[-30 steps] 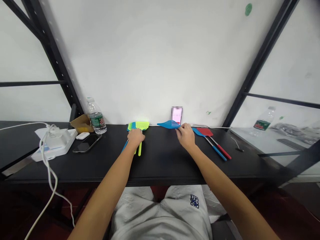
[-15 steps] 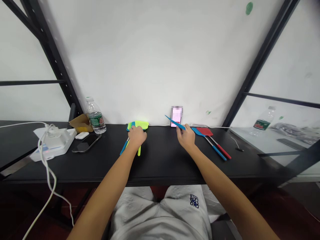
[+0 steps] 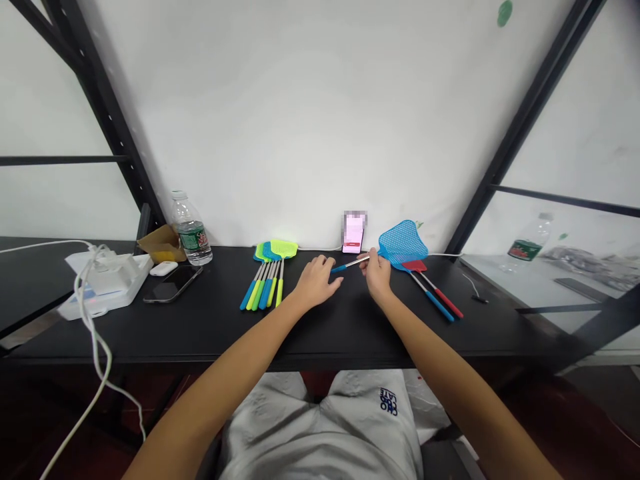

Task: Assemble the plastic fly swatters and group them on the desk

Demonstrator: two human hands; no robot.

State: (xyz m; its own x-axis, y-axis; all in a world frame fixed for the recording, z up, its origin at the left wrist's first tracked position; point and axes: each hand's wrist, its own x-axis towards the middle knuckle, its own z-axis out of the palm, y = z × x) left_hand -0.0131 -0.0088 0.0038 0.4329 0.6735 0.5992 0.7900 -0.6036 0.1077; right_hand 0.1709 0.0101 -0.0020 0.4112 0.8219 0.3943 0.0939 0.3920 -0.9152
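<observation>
My right hand (image 3: 377, 275) grips a blue fly swatter (image 3: 400, 241) by its silver shaft, close to the mesh head. The head is raised at the right and the blue handle points left. My left hand (image 3: 317, 283) is open, thumb apart, with its fingertips beside the handle's end; I cannot tell if they touch. Left of it, several blue and yellow-green fly swatters (image 3: 271, 265) lie overlapping in a row, handles toward me. Under the raised head lie a red fly swatter (image 3: 440, 293) and a second blue one (image 3: 434, 300), their heads partly hidden.
A lit phone (image 3: 354, 233) leans on the wall behind my hands. At left are a water bottle (image 3: 194, 237), a cardboard box (image 3: 163, 245), a white case (image 3: 163, 269), a dark phone (image 3: 173, 285) and a power strip (image 3: 113, 283) with cables. A cable plug (image 3: 480, 299) lies at right.
My left hand has left the row of swatters and moved right, opening beside the held swatter's handle. The held swatter has turned, its mesh head now showing at upper right.
</observation>
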